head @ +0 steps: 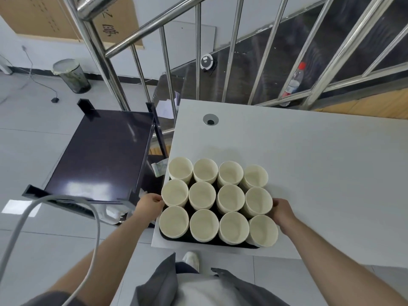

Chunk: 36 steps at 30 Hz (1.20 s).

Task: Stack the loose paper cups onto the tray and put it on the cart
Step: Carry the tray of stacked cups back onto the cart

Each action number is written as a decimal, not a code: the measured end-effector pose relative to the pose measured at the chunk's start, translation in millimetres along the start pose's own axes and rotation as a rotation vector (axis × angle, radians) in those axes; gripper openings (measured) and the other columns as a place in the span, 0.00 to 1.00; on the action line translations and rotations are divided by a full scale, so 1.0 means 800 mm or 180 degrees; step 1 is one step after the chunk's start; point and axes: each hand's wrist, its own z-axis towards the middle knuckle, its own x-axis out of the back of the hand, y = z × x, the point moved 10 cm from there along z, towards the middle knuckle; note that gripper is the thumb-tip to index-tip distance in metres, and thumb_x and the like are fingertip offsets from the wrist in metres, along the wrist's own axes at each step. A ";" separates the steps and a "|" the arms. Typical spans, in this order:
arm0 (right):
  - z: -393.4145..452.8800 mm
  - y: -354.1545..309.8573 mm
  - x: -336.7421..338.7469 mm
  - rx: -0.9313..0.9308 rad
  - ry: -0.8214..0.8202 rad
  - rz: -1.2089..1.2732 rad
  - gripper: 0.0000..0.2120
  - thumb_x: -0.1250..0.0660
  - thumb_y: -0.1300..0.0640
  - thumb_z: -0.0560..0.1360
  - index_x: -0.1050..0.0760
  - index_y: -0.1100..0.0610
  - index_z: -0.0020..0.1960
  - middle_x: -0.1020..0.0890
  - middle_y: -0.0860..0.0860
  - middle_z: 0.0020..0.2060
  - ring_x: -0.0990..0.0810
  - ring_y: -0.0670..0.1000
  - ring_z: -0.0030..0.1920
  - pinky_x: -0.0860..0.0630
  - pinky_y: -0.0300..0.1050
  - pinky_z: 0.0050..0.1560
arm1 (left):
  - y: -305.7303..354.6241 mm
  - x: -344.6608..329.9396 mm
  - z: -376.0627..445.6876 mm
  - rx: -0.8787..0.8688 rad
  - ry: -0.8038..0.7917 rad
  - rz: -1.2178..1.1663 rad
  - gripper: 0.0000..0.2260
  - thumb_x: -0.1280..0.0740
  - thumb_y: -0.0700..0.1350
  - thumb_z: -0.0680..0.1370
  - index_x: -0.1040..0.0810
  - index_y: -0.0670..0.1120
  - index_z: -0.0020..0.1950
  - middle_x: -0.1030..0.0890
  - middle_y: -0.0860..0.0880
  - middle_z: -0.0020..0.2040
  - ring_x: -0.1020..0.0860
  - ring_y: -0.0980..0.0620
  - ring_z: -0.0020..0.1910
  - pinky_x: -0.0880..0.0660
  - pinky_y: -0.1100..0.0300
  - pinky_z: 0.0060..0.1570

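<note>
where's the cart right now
In the head view the dark cart stands on the floor at the left, beside the white table holding the tray of cups.

Cups: twelve round cream-white paper cup stacks [217, 202] were plain, with no print, in three rows of four.
Tray: flat black tray [205, 242] showed dark between and under the cups.
Table: smooth pale grey table top [309, 155] was unpatterned, with a silver-rimmed black cable hole [210, 119] beyond the cups.
Cart: glossy dark purple-black cart shelf [103, 151], left of the table, carried white glare patches.
Bottle: clear plastic bottle [293, 82], beyond the table, had a red cap and a red and white label.
</note>
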 end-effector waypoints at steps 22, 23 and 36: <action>-0.010 0.001 -0.005 0.0362 0.0190 0.0002 0.11 0.22 0.70 0.61 0.24 0.71 0.35 0.22 0.53 0.28 0.27 0.48 0.31 0.30 0.41 0.29 | 0.005 -0.002 -0.008 -0.0155 0.0089 0.0111 0.10 0.28 0.40 0.70 0.24 0.47 0.30 0.22 0.49 0.29 0.27 0.51 0.30 0.30 0.62 0.31; -0.011 0.000 -0.005 0.0363 0.0192 0.0009 0.11 0.22 0.70 0.61 0.24 0.70 0.35 0.22 0.53 0.28 0.27 0.48 0.31 0.30 0.41 0.29 | 0.004 -0.002 -0.008 -0.0148 0.0093 0.0110 0.09 0.28 0.40 0.70 0.23 0.46 0.30 0.22 0.49 0.29 0.27 0.50 0.30 0.29 0.62 0.31; -0.034 -0.042 0.017 0.0670 0.0208 0.0347 0.11 0.25 0.70 0.62 0.25 0.73 0.37 0.23 0.55 0.30 0.27 0.49 0.33 0.30 0.42 0.32 | 0.040 0.017 -0.026 -0.0480 0.0285 -0.0166 0.13 0.30 0.37 0.71 0.22 0.49 0.27 0.21 0.54 0.25 0.27 0.54 0.29 0.31 0.61 0.32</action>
